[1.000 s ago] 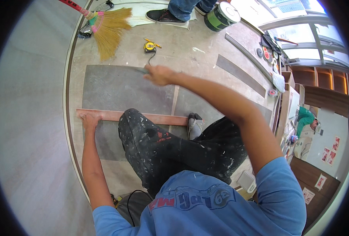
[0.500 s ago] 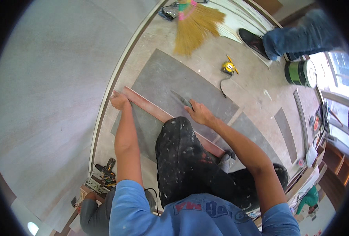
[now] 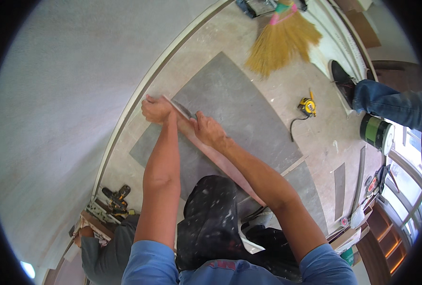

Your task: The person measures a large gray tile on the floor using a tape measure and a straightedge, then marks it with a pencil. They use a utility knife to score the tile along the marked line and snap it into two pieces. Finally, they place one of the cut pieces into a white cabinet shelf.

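Right hand: closed around the handle of a blade (image 3: 179, 107), the right hand (image 3: 210, 130) sitting low over the strip, likely for a firm, guided pull.
Left hand: curled at the strip's upper end, the left hand (image 3: 157, 110) seemingly there to steady it; whether the fingers grip or merely press, I cannot tell.
Blade: lies along the strip near its upper end, probably so that the straight edge guides it.
Strip: the pinkish strip (image 3: 210, 153) runs slantwise across the sheet, apparently serving as a ruler.
Sheet: the grey sheet (image 3: 234, 97) lies flat on the floor (image 3: 325, 142), which backs it from beneath.
Knee: the dark trouser knee (image 3: 211, 197) bends close by the strip, perhaps to bring the body's weight near.
Shoe: a grey shoe (image 3: 263, 218) is near the strip's lower end; contact is hidden.
Tape: the yellow tape measure (image 3: 307, 106) rests beyond the sheet, maybe handy for measuring.
Broom: its bristles (image 3: 283, 42) fan out past the sheet's upper corner.
Bucket: the green-banded bucket (image 3: 376, 132) stands well apart, beside a co-worker's leg (image 3: 387, 99).
Drill: the drill (image 3: 118, 198) lies by the wall (image 3: 63, 95), out of the arms' way.
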A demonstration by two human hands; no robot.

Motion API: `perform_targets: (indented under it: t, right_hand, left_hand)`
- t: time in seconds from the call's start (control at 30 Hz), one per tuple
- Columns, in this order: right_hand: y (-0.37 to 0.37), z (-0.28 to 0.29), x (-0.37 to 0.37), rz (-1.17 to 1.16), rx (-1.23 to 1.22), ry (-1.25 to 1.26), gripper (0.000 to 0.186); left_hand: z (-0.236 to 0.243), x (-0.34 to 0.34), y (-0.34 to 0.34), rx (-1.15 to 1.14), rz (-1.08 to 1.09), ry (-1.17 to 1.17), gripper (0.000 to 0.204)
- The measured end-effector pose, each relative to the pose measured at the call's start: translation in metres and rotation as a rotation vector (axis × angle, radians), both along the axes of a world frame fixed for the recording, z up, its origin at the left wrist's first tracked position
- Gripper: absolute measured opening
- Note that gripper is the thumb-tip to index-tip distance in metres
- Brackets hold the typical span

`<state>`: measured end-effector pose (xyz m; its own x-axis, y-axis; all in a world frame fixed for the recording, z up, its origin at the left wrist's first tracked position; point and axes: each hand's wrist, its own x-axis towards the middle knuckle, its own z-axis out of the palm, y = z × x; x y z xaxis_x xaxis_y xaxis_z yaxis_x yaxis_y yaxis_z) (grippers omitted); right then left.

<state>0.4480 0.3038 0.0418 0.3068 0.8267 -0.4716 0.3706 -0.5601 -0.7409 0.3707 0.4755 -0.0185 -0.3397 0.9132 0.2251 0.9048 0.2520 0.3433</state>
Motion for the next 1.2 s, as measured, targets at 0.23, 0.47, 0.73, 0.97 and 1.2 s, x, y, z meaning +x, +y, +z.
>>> perform_targets:
  t: [0.23,0.47,0.73,0.97,1.2]
  right_hand:
    - [0.024,-0.003,-0.006,0.052,-0.080,0.000,0.037]
    - [0.025,-0.001,-0.011,0.089,-0.139,-0.131,0.038]
    - [-0.199,0.018,-0.033,0.095,-0.411,-0.171,0.037]
    - [-0.337,0.057,-0.010,0.139,-0.507,-0.158,0.035]
    - [-0.106,0.045,0.004,0.072,-0.260,-0.110,0.041]
  left_hand:
    - [0.018,0.006,0.000,-0.063,-0.001,-0.006,0.032]
    - [0.012,0.006,-0.002,-0.112,-0.023,0.007,0.032]
    - [0.000,-0.002,0.001,-0.067,0.025,0.059,0.036]
    - [0.012,0.011,-0.006,-0.143,0.009,-0.019,0.035]
    - [0.009,0.001,-0.005,-0.108,0.028,0.006,0.034]
